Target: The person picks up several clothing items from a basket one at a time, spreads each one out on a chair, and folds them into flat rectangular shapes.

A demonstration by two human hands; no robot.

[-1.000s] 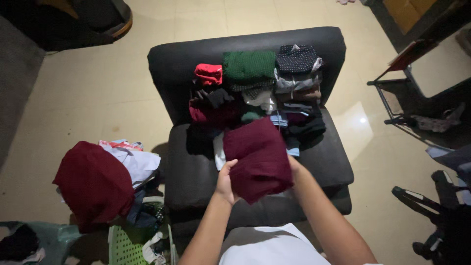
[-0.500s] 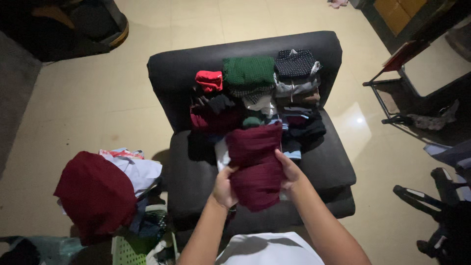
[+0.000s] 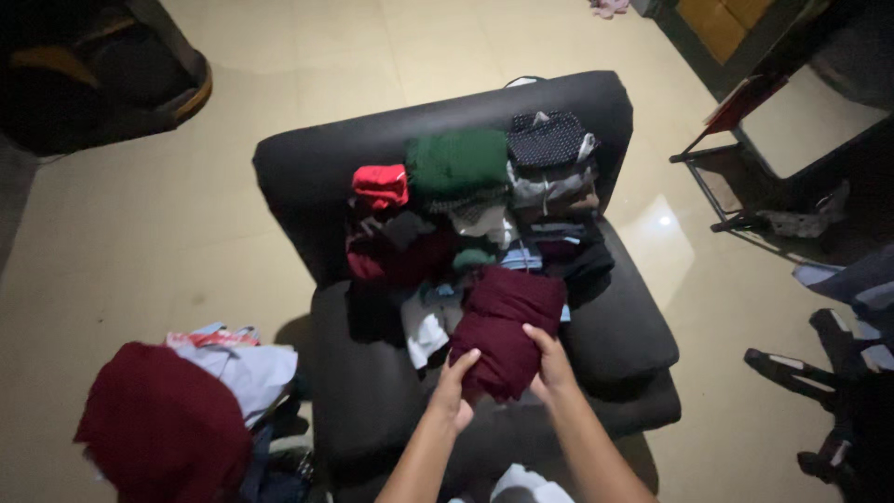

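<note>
Here, the folded maroon garment (image 3: 507,328) lies on the seat of the black armchair (image 3: 615,326), its far edge against the heap of folded clothes (image 3: 470,214). The left hand (image 3: 454,391) and right hand (image 3: 551,365) pinch its near corners, fingers curled over the cloth. It looks soft, light and limp, probably a knit, though the dim light blurs the weave. Holding both near corners together should keep the fold from slumping open.
</note>
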